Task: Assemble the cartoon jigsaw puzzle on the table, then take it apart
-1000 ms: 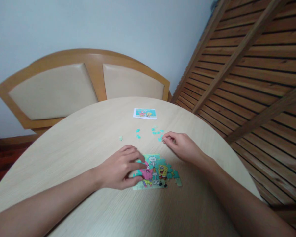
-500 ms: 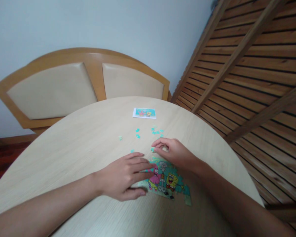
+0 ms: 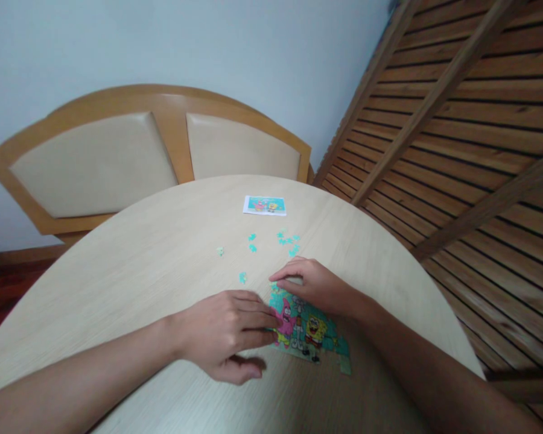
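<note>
A partly assembled jigsaw puzzle (image 3: 315,330) with cartoon figures on a teal ground lies on the table near me. My left hand (image 3: 230,331) rests palm down over its left edge, fingers stretched out and holding nothing. At the puzzle's upper left edge, my right hand (image 3: 305,278) pinches a small teal puzzle piece (image 3: 275,289) between thumb and fingertips. That hand covers part of the puzzle's top edge. One loose piece (image 3: 242,277) lies just beyond my left hand.
Several loose teal pieces (image 3: 289,240) lie beyond my right hand. Two more (image 3: 252,248) are left of them, with a paler piece (image 3: 220,251) farther left. A reference picture card (image 3: 265,205) lies toward the far edge of the round table (image 3: 163,241). Behind stands a padded bench back (image 3: 172,102).
My right hand has moved left and nearer, bringing the piece to the puzzle's upper left edge. My left hand has shifted slightly toward me, showing more of the loose piece beyond it.
</note>
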Demonstrator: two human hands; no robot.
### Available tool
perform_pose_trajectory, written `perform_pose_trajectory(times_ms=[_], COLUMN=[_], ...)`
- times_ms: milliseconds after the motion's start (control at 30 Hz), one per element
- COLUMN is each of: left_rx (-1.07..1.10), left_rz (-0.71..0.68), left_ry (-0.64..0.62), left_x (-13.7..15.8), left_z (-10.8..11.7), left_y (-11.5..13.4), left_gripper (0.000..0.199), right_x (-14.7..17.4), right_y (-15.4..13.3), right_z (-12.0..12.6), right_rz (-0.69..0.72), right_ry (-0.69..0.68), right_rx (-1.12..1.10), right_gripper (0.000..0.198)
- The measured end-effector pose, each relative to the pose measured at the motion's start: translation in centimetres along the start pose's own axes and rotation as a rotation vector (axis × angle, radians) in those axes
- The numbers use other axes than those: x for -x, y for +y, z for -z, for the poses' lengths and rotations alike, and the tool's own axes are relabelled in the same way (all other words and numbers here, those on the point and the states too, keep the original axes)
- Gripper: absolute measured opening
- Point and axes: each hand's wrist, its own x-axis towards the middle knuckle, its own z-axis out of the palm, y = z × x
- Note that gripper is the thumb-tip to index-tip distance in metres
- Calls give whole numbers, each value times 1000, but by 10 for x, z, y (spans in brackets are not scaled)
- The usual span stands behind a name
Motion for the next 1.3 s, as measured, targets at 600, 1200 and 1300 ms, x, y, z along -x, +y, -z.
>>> perform_pose_trajectory(times_ms=[600, 1200, 1300], left_rx=[6, -240, -214], left_rz=[18, 837, 834], left_ry=[-19, 161, 162], left_x=[-1, 23, 23], left_z=[2, 7, 6], left_y=[1, -25, -26], left_gripper=[34, 28, 25], right_x=[0, 12, 13], right_y=[0, -15, -15], right_z=[3, 23, 25], right_rz=[68, 115, 130], right_ry=[-57, -192, -212], right_rx=[200, 369, 349], right_gripper=[18, 41, 46])
